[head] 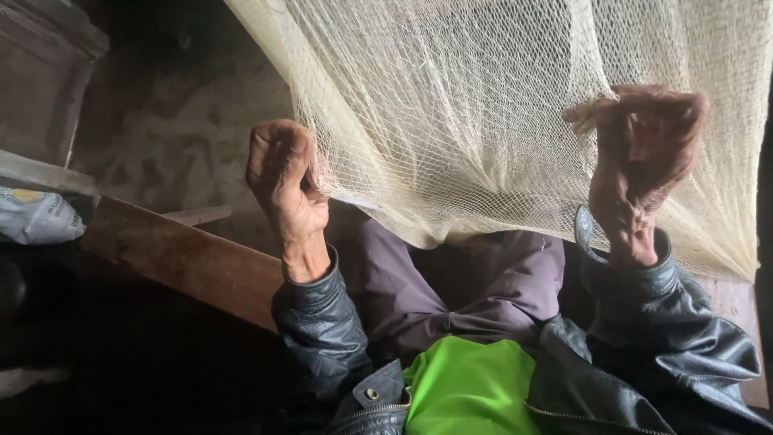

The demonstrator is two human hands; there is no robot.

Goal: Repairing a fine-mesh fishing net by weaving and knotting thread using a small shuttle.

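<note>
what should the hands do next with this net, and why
Probably slide the left hand along the edge of the cream net toward the right hand. Both are fisted on the netting and hold it up, spread between them, while its lower part sags over the lap, so gathering a little at a time looks like the sensible move.

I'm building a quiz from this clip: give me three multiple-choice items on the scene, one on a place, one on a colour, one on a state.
1. Where is the net?
A. across the top, in front of the person
B. folded on the floor
C. inside the bag

2. What colour is the shirt under the jacket?
A. red
B. bright green
C. white

3. How are the hands?
A. both open flat
B. both closed on the net
C. both in pockets

Key: 1 A, it hangs over the knees. 2 B, green shows between the jacket's sides. 3 B, left hand and right hand are fists gripping mesh.
</note>
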